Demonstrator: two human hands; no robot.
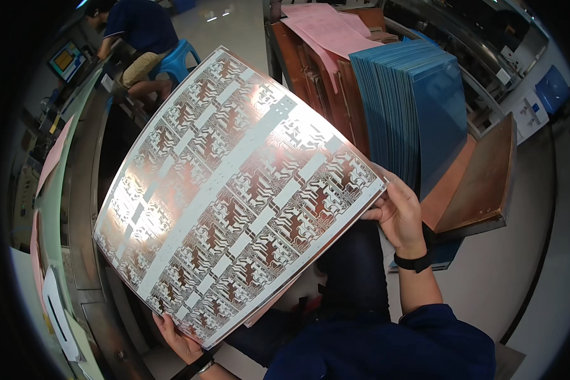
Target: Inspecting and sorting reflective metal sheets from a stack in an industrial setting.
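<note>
A large circuit board panel (234, 190), copper and silver with repeated trace patterns, is tilted in front of me and catches bright reflections. At its lower left corner my left hand (182, 342) grips the edge, the fingers partly hidden beneath the panel. My right hand (399, 212) pinches the right corner, thumb and fingers closed around the rim. Below the panel's lower edge shows a copper-coloured sheet edge (259, 313); whether it is part of what I hold cannot be made out.
Right of the panel, a thick stack of blue sheets (437, 114) stands upright in a brown rack (481, 183). Pink papers (329, 31) lie over brown boards behind. A workbench (85, 221) runs along the left. A person (142, 31) sits on a blue stool (178, 60) near a monitor (68, 62).
</note>
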